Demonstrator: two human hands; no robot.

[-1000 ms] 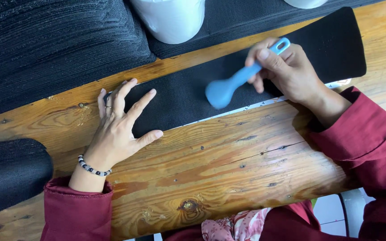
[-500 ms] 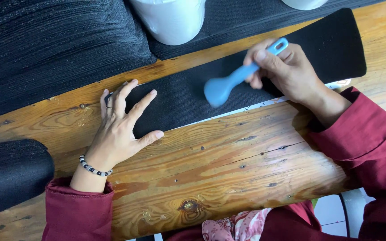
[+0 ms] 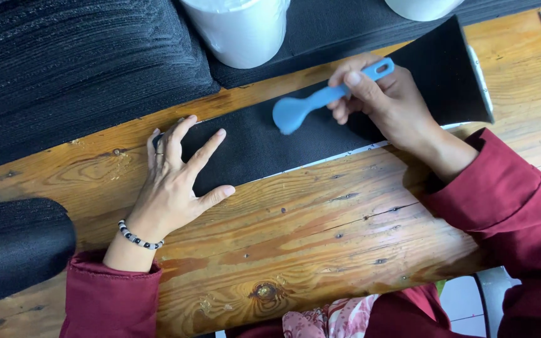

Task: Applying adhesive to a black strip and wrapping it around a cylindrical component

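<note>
Your right hand point(image 3: 396, 103) wraps its fingers closed around the handle of a blue spatula-like tool point(image 3: 320, 100), thumb on top, its rounded head resting on the black fabric strip point(image 3: 264, 144). Your left hand point(image 3: 176, 181) lies flat with fingers spread wide, holding nothing, pinning the strip's end at nine o'clock. The strip runs across the wooden table point(image 3: 320, 250) from there toward two o'clock. It looks thin, light and limp, likely to slide; press it flat rather than pinch it. At twelve o'clock stands a white container point(image 3: 236, 31).
</note>
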